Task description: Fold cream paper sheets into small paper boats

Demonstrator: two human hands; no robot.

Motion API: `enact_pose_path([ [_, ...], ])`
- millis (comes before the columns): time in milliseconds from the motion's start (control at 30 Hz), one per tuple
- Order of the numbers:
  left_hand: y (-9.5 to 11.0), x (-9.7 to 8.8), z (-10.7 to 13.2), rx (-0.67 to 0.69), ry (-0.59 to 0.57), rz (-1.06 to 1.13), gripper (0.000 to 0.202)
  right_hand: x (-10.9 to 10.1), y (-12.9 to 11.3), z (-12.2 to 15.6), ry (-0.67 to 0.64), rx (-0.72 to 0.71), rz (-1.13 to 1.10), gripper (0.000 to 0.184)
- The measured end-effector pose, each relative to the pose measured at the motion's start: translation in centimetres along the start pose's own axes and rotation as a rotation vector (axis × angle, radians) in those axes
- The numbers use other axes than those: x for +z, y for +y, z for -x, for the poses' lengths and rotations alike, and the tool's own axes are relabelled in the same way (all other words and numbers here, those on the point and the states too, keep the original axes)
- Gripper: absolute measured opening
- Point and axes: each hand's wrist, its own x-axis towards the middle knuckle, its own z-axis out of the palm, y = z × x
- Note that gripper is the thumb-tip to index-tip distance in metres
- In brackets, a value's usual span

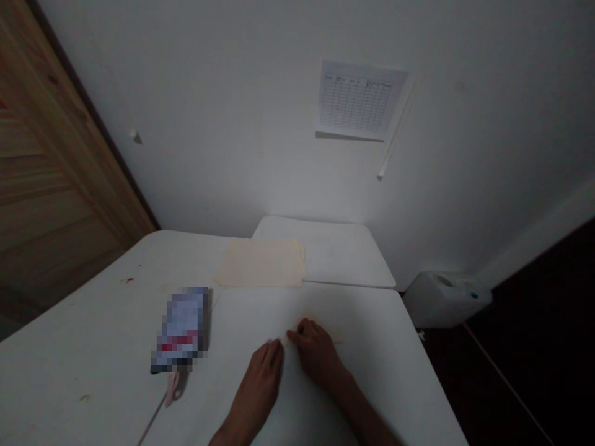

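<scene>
A thin cream-coloured sheet, perhaps paper or cloth, lies on the white table, mostly hidden beneath my hands. My left hand rests at its left end, fingers bent and pressed together on the edge. Opposite it, my right hand has its fingers curled, with thumb and forefinger pinching near the middle of the piece. A small gap separates the two hands, where a bit of the pale material shows. Beyond them, larger cream sheets lie flat across the joint of the tabletops.
A blurred blue-and-red item with a pink loop lies to the left. A printed chart hangs on the wall. On the dark floor at the right stands a white container. A wooden door rises at the left.
</scene>
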Motion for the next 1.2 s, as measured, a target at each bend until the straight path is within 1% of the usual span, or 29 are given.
enact_pose_path([
  [167,-0.1,0.0,0.3,0.014,0.019,0.004,0.052,0.0,0.1,0.0,0.013,-0.005,-0.011,0.038],
  [400,-0.1,0.6,0.3,0.037,0.039,0.003,0.049,0.2,0.3,0.1,0.013,-0.01,-0.01,0.04],
  [467,0.0,0.6,0.2,0.028,0.029,0.009,0.051,0.2,0.3,0.1,0.01,-0.005,-0.005,0.041],
  [567,0.1,0.4,0.1,0.009,0.02,0.023,0.055,0.3,0.2,0.1,0.02,0.002,-0.006,0.039],
  [667,0.1,0.2,-0.1,0.008,0.039,0.028,0.053,0.3,0.1,0.2,0.033,0.004,-0.007,0.038],
  [800,0.1,-0.1,-0.3,-0.013,0.042,0.043,0.052,0.1,0.1,0.2,0.019,0.002,0.018,0.04],
  [1067,0.9,-1.3,-0.7,-0.074,-0.018,0.028,0.055,0.1,0.5,0.0,-0.034,-0.091,0.04,0.044],
  [1200,1.2,-1.3,-0.5,-0.089,-0.015,0.024,0.056,0.1,0.4,0.2,-0.006,-0.03,0.03,0.042],
])
